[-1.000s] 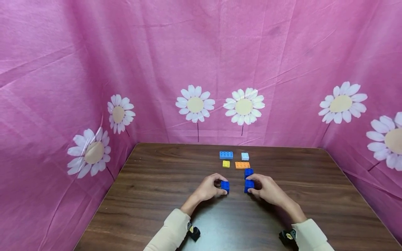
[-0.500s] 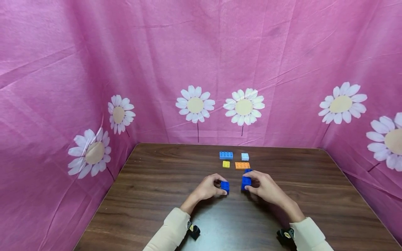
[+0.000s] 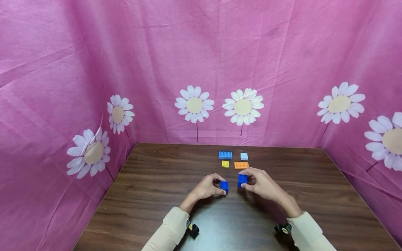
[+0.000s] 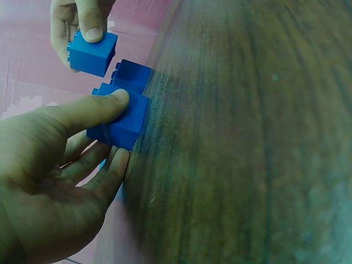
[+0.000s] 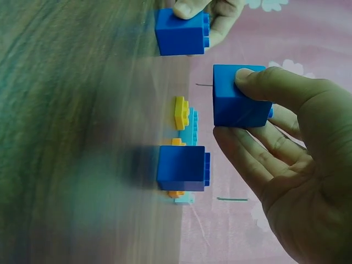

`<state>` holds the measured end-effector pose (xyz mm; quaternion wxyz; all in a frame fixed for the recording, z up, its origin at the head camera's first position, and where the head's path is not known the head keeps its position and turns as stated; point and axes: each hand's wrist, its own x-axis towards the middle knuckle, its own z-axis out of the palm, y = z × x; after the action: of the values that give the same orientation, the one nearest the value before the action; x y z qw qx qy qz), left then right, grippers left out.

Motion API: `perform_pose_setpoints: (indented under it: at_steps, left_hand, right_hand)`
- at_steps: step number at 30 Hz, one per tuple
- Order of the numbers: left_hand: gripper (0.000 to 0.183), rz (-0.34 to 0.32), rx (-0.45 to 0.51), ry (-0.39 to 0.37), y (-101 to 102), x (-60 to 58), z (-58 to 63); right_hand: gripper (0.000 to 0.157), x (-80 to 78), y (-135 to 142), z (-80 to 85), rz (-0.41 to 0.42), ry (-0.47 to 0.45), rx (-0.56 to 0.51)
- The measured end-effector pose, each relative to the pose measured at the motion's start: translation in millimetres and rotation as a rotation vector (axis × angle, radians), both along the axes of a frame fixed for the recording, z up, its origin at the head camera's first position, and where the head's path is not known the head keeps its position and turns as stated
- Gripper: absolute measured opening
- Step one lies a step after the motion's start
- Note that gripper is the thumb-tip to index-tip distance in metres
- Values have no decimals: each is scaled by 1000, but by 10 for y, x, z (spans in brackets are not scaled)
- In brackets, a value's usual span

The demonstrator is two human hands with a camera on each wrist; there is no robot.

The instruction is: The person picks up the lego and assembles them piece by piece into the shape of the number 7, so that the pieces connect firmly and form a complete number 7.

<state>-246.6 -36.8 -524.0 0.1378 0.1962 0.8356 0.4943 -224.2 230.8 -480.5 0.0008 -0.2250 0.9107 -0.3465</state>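
Observation:
My left hand (image 3: 205, 188) pinches a dark blue toy brick (image 3: 223, 187) between thumb and fingers, down on the wooden table. To its right, my right hand (image 3: 265, 184) grips another dark blue brick (image 3: 242, 180) by its sides. The right wrist view shows that brick (image 5: 239, 96) raised off the tabletop, studs facing up. A third dark blue brick (image 5: 181, 168) stands on the table by itself; in the head view the right hand and its brick cover it. The left wrist view shows this third brick (image 4: 132, 76) just beyond the left hand's brick (image 4: 118, 126).
Farther back on the table (image 3: 157, 181) lie a light blue long brick (image 3: 225, 155), a pale blue small brick (image 3: 244, 156), a yellow small brick (image 3: 225, 164) and an orange long brick (image 3: 241, 165). A pink flowered cloth (image 3: 220, 52) hangs around the table's back and sides.
My right hand has lifted its blue brick and moved it left and slightly away, now covering the third blue brick in the head view. The left hand stays in place with its brick.

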Motion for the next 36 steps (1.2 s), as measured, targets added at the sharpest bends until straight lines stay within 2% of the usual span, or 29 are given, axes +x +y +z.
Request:
perform_pose_setpoints:
  at_steps: [10,19,30,36]
  left_hand:
    - [32,6,-2,-32,2,5,-19]
    - [31,-3,-8,-9,-6,18,7]
    - [34,-11,-33,141,11,-13,-6]
    - [35,4,-35,157,27,-26,-15]
  right_hand:
    - [40,-33,-73,90,24,27,21]
    - [37,-77,-146,141,56,64,39]
    - [39,-148,-258,195,91,64,54]
    - [36,-194,-331,180,134,89,24]
